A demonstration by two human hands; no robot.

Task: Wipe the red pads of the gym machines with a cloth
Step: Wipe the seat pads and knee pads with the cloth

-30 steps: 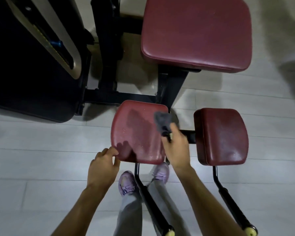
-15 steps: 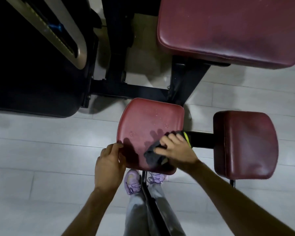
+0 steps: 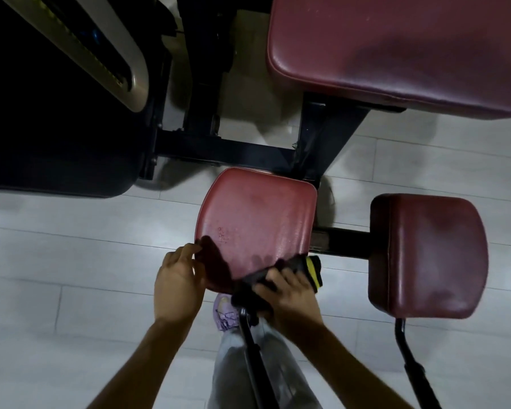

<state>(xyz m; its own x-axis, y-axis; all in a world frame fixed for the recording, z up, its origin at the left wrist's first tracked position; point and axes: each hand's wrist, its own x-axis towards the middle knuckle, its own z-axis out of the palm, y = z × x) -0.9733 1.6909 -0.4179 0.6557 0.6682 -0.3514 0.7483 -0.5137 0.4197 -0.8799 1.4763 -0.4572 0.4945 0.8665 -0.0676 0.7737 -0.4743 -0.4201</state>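
Note:
The left red pad (image 3: 257, 219) sits in the middle of the head view, shiny and damp in patches. My right hand (image 3: 289, 293) grips a dark cloth (image 3: 304, 267) with a yellow stripe and holds it on the pad's near right corner. My left hand (image 3: 177, 278) holds the pad's near left edge with curled fingers. A second small red pad (image 3: 428, 255) stands to the right on the same black bar (image 3: 345, 240). The big red seat pad (image 3: 396, 51) fills the upper right.
A black machine housing with a beige panel (image 3: 86, 45) takes up the upper left. Black frame beams (image 3: 224, 149) run behind the pads. Two black handles (image 3: 416, 370) slant down from the pads. My legs and a purple shoe (image 3: 224, 314) stand on the pale plank floor (image 3: 71, 261).
My right hand has dragged the cloth from the pad's far right corner down to its near right corner. My left hand stays on the near left edge. The camera has moved closer.

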